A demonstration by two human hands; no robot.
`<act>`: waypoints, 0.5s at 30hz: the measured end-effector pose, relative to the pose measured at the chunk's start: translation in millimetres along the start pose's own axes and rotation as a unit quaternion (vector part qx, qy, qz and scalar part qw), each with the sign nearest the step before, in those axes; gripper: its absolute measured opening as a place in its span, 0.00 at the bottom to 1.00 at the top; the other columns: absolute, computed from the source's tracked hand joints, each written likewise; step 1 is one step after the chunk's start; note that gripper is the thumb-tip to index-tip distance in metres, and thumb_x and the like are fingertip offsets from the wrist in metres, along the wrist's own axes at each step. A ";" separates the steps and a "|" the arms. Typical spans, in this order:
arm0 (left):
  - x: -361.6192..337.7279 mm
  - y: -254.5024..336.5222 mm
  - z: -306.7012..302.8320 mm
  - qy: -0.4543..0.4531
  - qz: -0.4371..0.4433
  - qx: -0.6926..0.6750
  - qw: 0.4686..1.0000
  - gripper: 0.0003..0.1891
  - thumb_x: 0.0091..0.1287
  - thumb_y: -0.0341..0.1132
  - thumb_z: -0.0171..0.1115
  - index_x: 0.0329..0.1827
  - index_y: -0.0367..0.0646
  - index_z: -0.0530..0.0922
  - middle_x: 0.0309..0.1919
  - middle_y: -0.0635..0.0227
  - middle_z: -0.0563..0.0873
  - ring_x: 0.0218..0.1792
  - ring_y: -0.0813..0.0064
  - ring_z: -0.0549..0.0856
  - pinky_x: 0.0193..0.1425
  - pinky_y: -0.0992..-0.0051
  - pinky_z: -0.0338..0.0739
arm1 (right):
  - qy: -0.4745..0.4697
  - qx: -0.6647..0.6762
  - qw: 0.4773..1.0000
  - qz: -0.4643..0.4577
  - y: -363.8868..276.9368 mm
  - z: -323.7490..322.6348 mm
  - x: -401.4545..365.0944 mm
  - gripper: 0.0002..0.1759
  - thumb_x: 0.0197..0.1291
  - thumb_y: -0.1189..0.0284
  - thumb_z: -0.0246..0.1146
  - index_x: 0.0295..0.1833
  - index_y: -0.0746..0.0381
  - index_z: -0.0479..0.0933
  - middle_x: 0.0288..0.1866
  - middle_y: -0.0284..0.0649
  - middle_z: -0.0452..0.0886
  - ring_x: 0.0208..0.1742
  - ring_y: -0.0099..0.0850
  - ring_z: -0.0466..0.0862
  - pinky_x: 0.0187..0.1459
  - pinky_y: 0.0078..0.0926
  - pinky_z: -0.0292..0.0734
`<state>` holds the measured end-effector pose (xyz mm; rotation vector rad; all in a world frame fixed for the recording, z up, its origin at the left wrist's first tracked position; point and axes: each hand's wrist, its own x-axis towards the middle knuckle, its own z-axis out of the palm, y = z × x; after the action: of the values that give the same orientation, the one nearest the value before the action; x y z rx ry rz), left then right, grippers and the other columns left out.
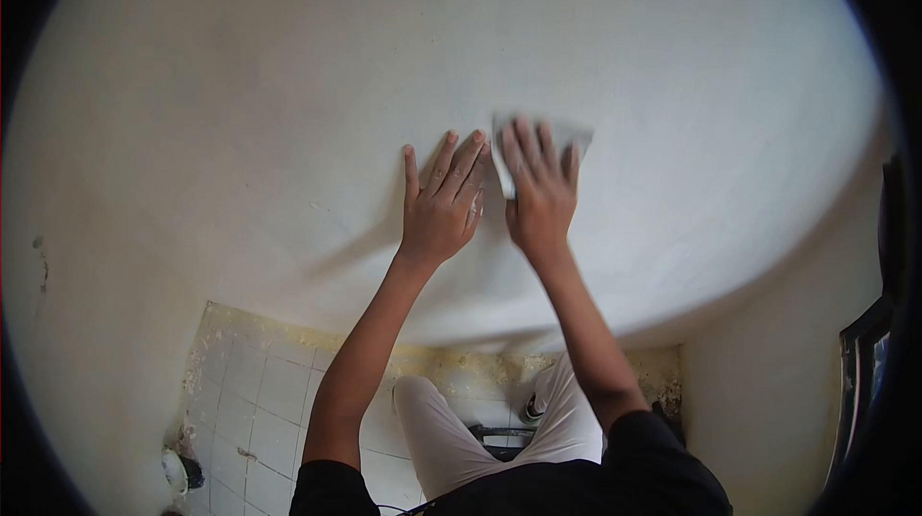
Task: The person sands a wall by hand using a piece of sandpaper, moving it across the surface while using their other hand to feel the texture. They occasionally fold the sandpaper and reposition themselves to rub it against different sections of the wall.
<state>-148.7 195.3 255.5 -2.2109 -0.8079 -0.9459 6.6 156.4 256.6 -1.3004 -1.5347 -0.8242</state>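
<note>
My left hand (442,199) rests against the pale wall (317,112) with its fingers spread, holding nothing. White dust marks its fingers. Just to the right, my right hand (541,184) presses a grey sheet of sandpaper (582,137) to the wall under its fingers. The sheet's upper corners stick out past the fingertips, and its lower left edge shows beside the index finger. This hand and the sheet are slightly blurred. Most of the sandpaper is hidden beneath the palm and fingers.
Below the wall lies a white tiled floor (259,391) with a stained, yellowish edge. A dark-framed window or door (860,362) stands on the right side wall. A small white and black object (182,471) lies at lower left. My knees are close to the wall.
</note>
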 end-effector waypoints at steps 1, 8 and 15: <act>-0.5 0.2 0.6 0.002 0.002 -0.006 1.000 0.30 0.69 0.37 0.55 0.76 0.45 0.65 0.78 0.66 0.61 0.79 0.59 0.56 0.78 0.35 0.38 | 0.036 0.009 0.999 -0.012 -1.2 -11.9 41.9 0.37 0.51 0.80 0.61 0.72 0.54 0.71 0.75 0.36 0.70 0.75 0.39 0.69 0.72 0.57 0.55; -7.1 2.7 7.9 0.040 -0.073 -0.186 0.979 0.33 0.68 0.39 0.59 0.77 0.49 0.63 0.80 0.71 0.58 0.80 0.63 0.55 0.79 0.38 0.41 | 0.157 0.032 0.987 0.002 -2.8 -27.8 120.0 0.43 0.48 0.89 0.56 0.75 0.56 0.66 0.77 0.38 0.67 0.78 0.44 0.62 0.75 0.57 0.51; -8.4 11.0 -13.1 -0.035 -0.007 -0.066 0.997 0.34 0.68 0.39 0.59 0.78 0.47 0.61 0.79 0.66 0.59 0.79 0.56 0.55 0.77 0.36 0.41 | -0.011 0.025 0.996 0.081 16.2 13.8 -90.1 0.40 0.47 0.86 0.56 0.71 0.56 0.72 0.73 0.41 0.72 0.75 0.46 0.68 0.73 0.63 0.51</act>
<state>-150.9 176.5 253.4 -2.3672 -0.8147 -0.9584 19.9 140.9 166.2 -1.3808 -1.4365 -0.6660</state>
